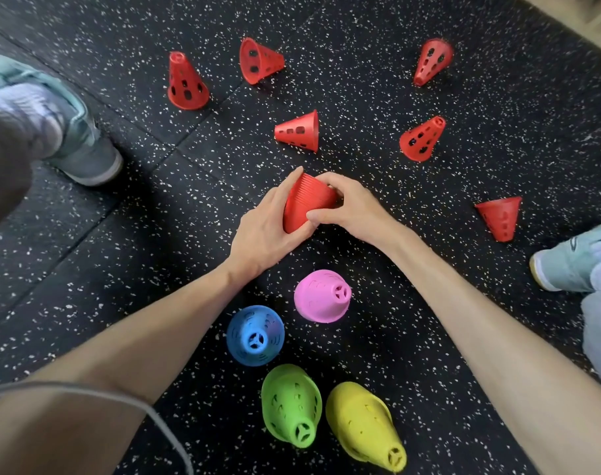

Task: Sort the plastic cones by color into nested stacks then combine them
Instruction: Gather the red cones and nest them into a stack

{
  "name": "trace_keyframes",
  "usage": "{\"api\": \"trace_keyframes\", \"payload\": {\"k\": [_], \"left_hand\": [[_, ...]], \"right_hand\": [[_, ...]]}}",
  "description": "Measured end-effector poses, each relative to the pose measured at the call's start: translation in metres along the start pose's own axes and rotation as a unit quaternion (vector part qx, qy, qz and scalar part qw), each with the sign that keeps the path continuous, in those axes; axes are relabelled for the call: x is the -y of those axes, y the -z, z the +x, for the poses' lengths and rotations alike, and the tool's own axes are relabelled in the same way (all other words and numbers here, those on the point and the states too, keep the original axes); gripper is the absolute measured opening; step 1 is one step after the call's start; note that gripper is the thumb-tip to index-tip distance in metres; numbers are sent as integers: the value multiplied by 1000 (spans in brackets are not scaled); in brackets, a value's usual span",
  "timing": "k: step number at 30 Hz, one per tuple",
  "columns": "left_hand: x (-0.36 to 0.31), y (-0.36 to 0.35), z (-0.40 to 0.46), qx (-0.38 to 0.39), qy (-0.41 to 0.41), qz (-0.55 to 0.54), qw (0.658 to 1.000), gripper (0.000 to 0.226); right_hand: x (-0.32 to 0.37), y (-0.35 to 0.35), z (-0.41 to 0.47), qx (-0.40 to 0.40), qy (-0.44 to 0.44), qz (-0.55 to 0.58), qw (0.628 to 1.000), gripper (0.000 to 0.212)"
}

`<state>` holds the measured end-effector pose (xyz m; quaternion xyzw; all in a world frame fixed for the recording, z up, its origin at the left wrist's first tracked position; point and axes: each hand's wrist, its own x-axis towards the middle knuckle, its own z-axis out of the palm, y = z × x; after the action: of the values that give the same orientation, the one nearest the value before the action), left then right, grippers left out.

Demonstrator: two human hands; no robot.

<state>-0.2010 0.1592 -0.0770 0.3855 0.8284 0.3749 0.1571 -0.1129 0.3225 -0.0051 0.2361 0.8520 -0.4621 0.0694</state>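
Observation:
Both hands grip one nested stack of red cones [304, 204] just above the floor at mid-frame. My left hand [264, 228] wraps its wide end from the left; my right hand [347, 209] closes over its narrow end from the right. Several single red cones lie scattered beyond: one upright [186, 82], others tipped over [259, 61], [299, 132], [432, 61], [422, 138], [499, 217]. Closer to me stand four nested stacks: pink [321, 296], blue [254, 335], green [290, 404] and yellow [362, 425].
The floor is black speckled rubber matting [120, 269] with seams. My left shoe [72, 125] is planted at the left and my right shoe [573, 258] at the right edge. A grey cord [148, 416] hangs at lower left.

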Motion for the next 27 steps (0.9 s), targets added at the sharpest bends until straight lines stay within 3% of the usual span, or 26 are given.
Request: {"api": "trace_keyframes", "payload": {"k": [7,12,17,23,27], "left_hand": [[-4,3,0,-12,12,-15,1000,83],[-3,1,0,-71,42,-61,995,81],[-3,-1,5,-121,94,-84,985,84],[-2,-2,6,-116,94,-71,986,85],[-2,-2,8,-111,92,-60,988,85]], "right_hand": [[0,0,7,-7,25,21,999,41],[9,11,23,18,39,94,995,29],[13,19,57,-123,44,87,988,20],[14,13,80,-72,-4,49,996,39],[10,6,83,-161,-8,84,983,35]]}}
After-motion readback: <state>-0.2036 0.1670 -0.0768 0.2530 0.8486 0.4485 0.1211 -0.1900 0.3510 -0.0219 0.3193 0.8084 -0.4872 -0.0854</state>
